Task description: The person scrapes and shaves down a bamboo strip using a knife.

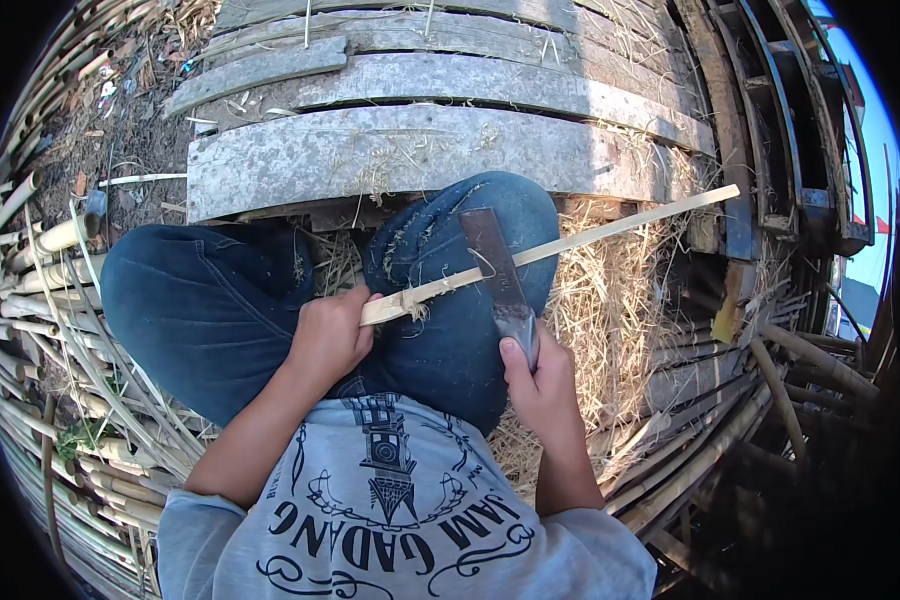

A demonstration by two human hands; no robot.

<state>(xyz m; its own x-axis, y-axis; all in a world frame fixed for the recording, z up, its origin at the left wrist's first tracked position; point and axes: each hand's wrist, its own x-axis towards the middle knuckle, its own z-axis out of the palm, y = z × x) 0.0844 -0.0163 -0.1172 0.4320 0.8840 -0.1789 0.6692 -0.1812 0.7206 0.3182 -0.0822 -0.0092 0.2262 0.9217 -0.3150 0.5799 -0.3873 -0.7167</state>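
Weathered grey planks (530, 150) fill the upper middle of the frame, laid side by side with dark gaps between them and bits of straw scattered on top. Bamboo poles (60, 235) lie heaped down the left edge. Across the bottom centre spreads a pale grey-blue shirt (400, 520), printed with a dark tower and lettering that stands upside down. Above it, blue jeans (190, 310) show two bent knees, one left of centre and one at the middle, both flecked with fine debris. Pale straw (600, 285) covers the ground right of centre, partly sunlit, and dark wooden frames (770, 110) stand at the upper right.

One light strip (610, 235) slants from the middle of the frame up toward the right, passing over the knee at the middle. Its thicker, lower end sits in the left hand (332, 330), fingers closed around it. Near the centre, a knife (500, 285) with a broad, dark blade crosses the strip. The right hand (542, 385), right of centre, grips the grey handle, thumb laid along it. Small curled shavings (417, 310) cling to the strip just beside the left hand.
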